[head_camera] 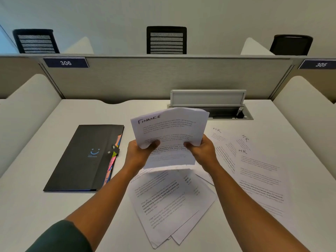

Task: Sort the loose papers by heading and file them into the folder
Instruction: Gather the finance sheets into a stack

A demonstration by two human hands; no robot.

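FINANCE sheets held up at frame centre, both hands on them.

We see a small bundle of papers, top sheet headed "FINANCE" in marker, raised above the tabletop at mid-frame. The left hand has its grip clamped on the bundle's lower left edge, thumb on the front; the right hand has its grip clamped on the lower right edge likewise. Below the hands, lower centre, lies a loose fan of printed sheets, overlapping. To the right of the frame we note three sheets headed "HR", overlapping one another and flat on the tabletop. Left of centre lies the black folder, closed by its snap strap, coloured tabs showing along its right edge. Beyond the bundle, an open cable hatch; above it, the partition with plates 306 and 305.
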